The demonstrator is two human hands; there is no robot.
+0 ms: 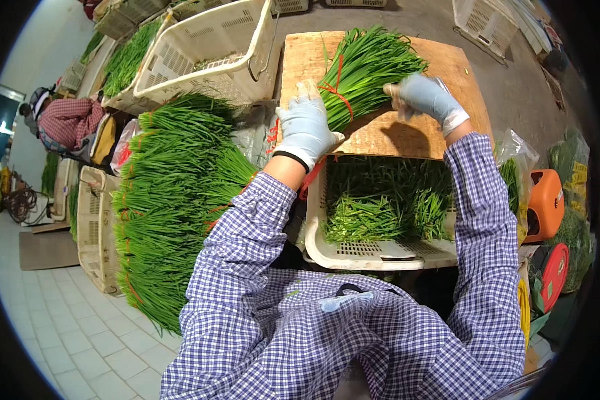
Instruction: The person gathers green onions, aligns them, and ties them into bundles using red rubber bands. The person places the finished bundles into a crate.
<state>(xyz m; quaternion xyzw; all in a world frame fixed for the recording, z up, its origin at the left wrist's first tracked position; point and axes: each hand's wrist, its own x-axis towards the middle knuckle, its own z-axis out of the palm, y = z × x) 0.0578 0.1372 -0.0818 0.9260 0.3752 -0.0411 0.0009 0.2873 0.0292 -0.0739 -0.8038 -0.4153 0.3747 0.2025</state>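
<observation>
A bundle of long green leaves, resembling chives [367,75], lies on a wooden board [455,100], with a red tie around its lower part. My left hand [307,125], in a pale glove with light-coloured fingertips, rests against the stem end of the bundle; its palm side is hidden, so its grip is unclear. My right hand [425,97], gloved alike and slightly blurred, is just right of the bundle over the board, and whether it holds anything is unclear. Under the board's near edge, a plastic crate [380,260] holds loose green cuttings [365,217].
Many tied green bundles [170,200] are stacked at my left. Beyond them stands a large white plastic crate [205,75]. A person in a checked top [70,122] is at the far left. An orange plastic object [545,205] and a red round lid [555,277] are at the right.
</observation>
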